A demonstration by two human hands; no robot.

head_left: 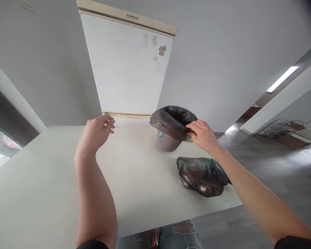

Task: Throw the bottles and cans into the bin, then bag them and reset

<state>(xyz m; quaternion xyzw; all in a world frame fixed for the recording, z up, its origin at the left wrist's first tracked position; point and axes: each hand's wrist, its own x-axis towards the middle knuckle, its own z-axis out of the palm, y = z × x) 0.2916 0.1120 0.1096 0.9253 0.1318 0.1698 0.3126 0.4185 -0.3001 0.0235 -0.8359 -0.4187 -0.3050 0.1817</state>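
A dark bin (169, 144) with a small blue-green label stands upright toward the table's far right. A black garbage bag (166, 124) lines it and is folded out over its rim. My right hand (204, 137) pinches the bag's folded edge at the near right side of the rim. To the left, away from the bin, my left hand (99, 130) hovers over the table with fingers curled together. A thin, tiny bit shows at its fingertips, too small to name. Nearer me lies a filled black garbage bag (203, 176), partly behind my right forearm.
The pale table (142, 193) has its right edge close to the filled bag. Behind it stands a white fridge (126, 65) with worn patches, against a grey wall. Off to the right, a metal rack (275, 133) is on the floor. My jeans show below the table's front edge.
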